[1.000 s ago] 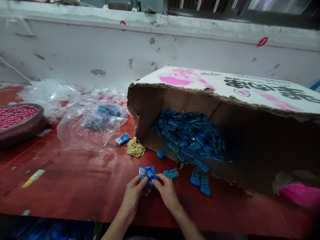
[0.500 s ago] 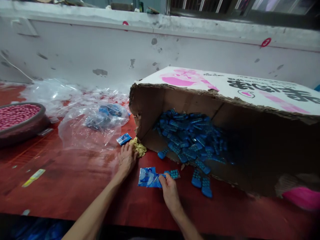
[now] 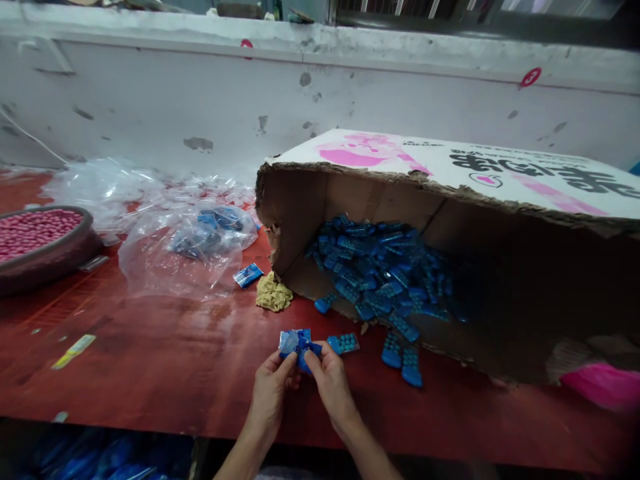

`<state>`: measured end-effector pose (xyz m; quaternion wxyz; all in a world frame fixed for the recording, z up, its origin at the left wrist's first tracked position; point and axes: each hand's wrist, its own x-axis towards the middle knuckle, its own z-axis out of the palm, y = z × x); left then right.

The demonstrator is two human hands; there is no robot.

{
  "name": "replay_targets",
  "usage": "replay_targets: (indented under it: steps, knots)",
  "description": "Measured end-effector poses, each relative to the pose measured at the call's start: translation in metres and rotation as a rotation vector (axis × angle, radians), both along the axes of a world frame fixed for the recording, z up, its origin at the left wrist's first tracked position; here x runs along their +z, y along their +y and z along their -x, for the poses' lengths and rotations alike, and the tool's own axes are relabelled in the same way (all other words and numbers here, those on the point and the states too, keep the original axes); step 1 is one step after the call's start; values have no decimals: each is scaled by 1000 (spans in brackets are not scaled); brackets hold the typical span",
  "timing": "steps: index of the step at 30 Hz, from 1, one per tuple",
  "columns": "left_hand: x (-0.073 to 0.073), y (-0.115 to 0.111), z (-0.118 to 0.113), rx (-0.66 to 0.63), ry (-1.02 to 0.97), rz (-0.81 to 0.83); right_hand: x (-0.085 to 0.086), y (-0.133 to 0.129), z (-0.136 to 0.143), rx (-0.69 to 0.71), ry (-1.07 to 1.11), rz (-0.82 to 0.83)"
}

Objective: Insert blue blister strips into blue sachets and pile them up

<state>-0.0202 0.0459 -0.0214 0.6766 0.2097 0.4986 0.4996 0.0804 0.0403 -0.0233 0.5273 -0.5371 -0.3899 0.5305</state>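
Observation:
Near the front of the red table, my left hand (image 3: 271,385) and my right hand (image 3: 332,381) pinch a blue-and-white printed card or flat packet (image 3: 294,339) between thumbs and fingers, one at each side. It looks bent between the thumbs. Just right of my right fingers lies a clear-ended blue packet with round bumps (image 3: 343,343). Beyond the hands sits a crumpled yellow putty-like lump (image 3: 274,293), with another blue printed packet (image 3: 248,275) beside it.
A cardboard box (image 3: 450,177) lies on its side, a heap of blue packets (image 3: 380,267) inside. Two blue pieces (image 3: 411,368) lie before its opening. A bowl of pink pellets (image 3: 80,243) stands left, near clear plastic bags (image 3: 150,263). Blue items (image 3: 110,457) show below the table edge (image 3: 125,427).
My left hand has left the yellow lump and come back to the card, which it now grips too. My right hand keeps hold of the card, now bent and drawn slightly closer together.

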Motion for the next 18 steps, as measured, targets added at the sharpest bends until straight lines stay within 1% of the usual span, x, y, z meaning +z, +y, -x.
replay_targets:
  steps: [3,5,7,9,12,14,18]
  knots:
    - [2,-2,1,4,15,-15,4,3,2,-2,41,48]
    - [1,-4,2,9,49,-17,5,5,3,36,53,54]
    - [-1,-7,2,52,91,-24,4,6,4,76,32,41]
    - [-4,-9,-1,130,117,-28,1,5,7,69,-41,23]
    - [-6,-10,-5,218,150,-35,-7,2,11,-2,-180,8]
    - [-7,-9,-6,228,187,-42,-13,1,13,-22,-233,1]
    - [-13,-5,-7,216,249,-32,-18,5,18,2,-248,-13]
